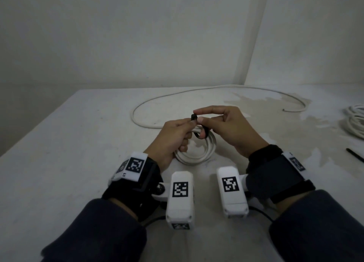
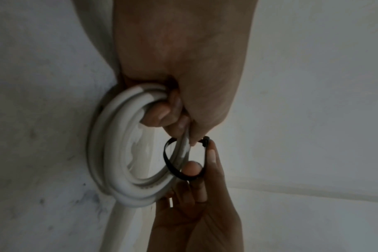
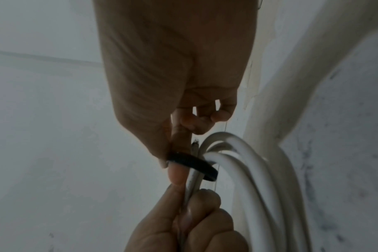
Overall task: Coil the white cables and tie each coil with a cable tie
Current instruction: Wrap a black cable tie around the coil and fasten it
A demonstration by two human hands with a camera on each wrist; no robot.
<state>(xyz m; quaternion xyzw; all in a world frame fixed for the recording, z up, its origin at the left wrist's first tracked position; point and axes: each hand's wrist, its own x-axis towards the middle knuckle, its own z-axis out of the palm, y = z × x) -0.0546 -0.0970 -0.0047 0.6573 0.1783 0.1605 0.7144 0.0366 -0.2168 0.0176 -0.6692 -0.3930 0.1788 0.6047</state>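
Observation:
A small white cable coil (image 1: 197,153) lies on the table (image 1: 78,143) under both hands. A black cable tie (image 1: 202,135) loops round its strands. My left hand (image 1: 190,121) curls its fingers round the coil (image 2: 110,153) and lifts one side, thumb beside the tie's head (image 1: 194,116). My right hand (image 1: 198,115) pinches the tie (image 2: 173,168) near that head between thumb and forefinger. In the right wrist view the tie (image 3: 196,163) wraps the coil (image 3: 259,179) loosely, just above the left hand (image 3: 194,213).
A loose white cable (image 1: 216,88) sweeps in a wide arc across the far table, its cut end (image 1: 283,110) at the right. Another white coil (image 1: 356,121) and a spare black tie (image 1: 354,155) lie at the right edge. Walls stand behind the table.

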